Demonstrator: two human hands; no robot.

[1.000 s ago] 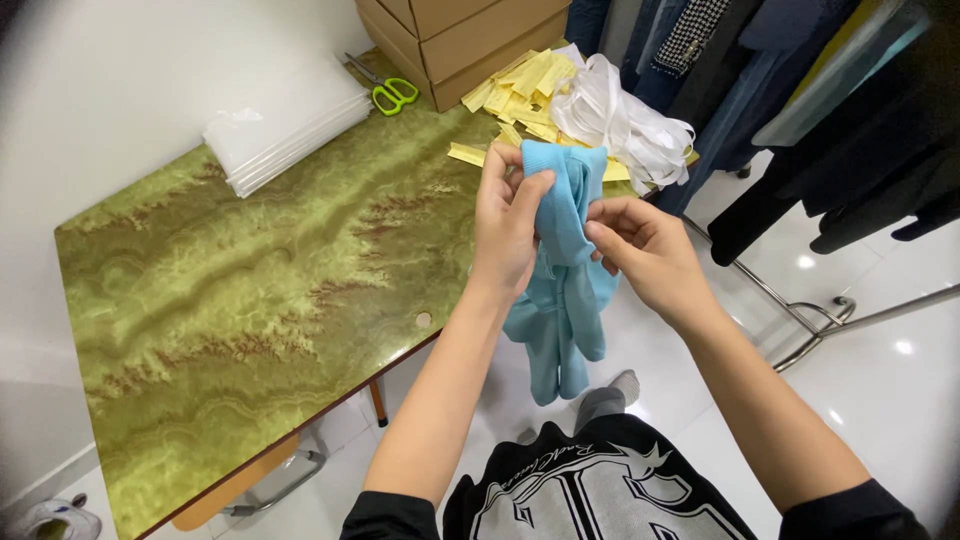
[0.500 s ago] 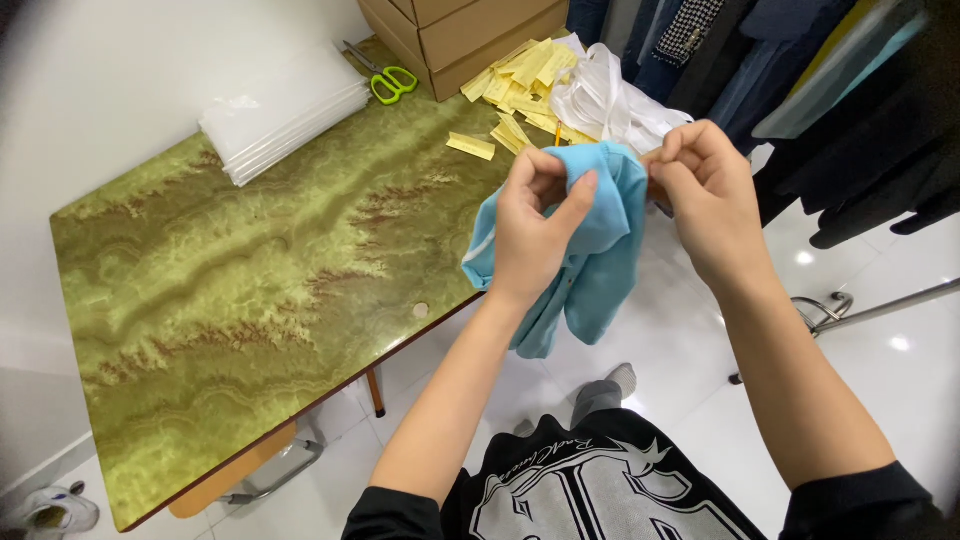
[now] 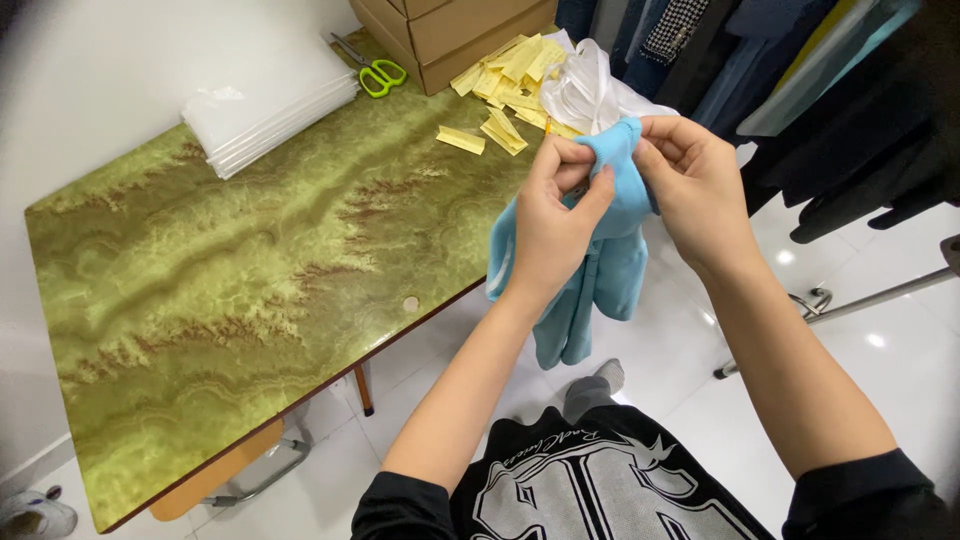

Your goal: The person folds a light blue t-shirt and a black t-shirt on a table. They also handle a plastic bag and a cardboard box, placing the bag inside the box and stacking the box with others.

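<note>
A light blue garment [image 3: 612,270] hangs bunched in the air just off the right edge of the green marbled table [image 3: 230,290]. My left hand [image 3: 555,220] grips its upper part from the left, thumb and fingers pinched into the cloth. From the right, my right hand [image 3: 695,185] pinches the same top edge near the left hand's fingertips. The lower part of the garment dangles below both hands toward the white floor.
On the table lie a stack of clear plastic bags [image 3: 270,100], green-handled scissors [image 3: 378,75], scattered yellow paper strips [image 3: 505,85], a crumpled white plastic bag [image 3: 590,90] and cardboard boxes [image 3: 455,30]. Dark clothes hang on a rack [image 3: 820,80] at the right.
Both hands have lifted the blue garment and brought its top edge together; the fingers have shifted closer, now pinching one spot at the top.
</note>
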